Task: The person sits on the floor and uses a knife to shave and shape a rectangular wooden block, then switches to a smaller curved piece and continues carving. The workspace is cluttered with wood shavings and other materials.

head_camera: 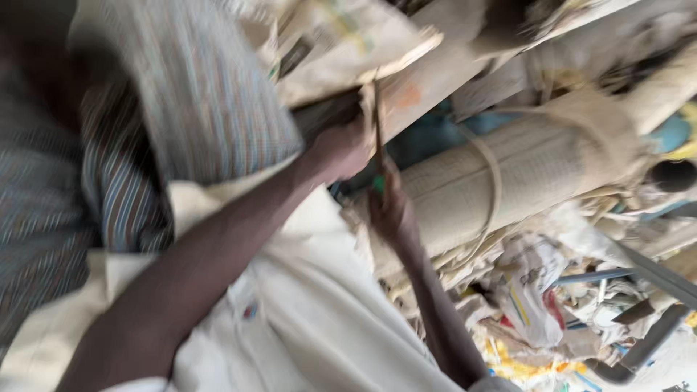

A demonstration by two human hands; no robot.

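Observation:
The picture is motion-blurred and tilted. My left hand (340, 150) reaches up from the lower left and closes on a dark object (327, 112) at the edge of a cream woven sack (341, 40). Just below it, my right hand (390, 210) comes up from the bottom and pinches a thin stick-like tool (377, 131) with a green bit near the fingers. The tool points up toward the sack's edge. Both hands are close together, over a white cloth (312, 312). A striped shirt (181, 109) fills the left side.
A pale wooden plank (435, 76) runs diagonally behind the hands. A large roll of woven material (537, 167), tied with a cord, lies to the right. Crumpled bags and wrappers (537, 297) and grey metal tubes (642, 348) litter the lower right.

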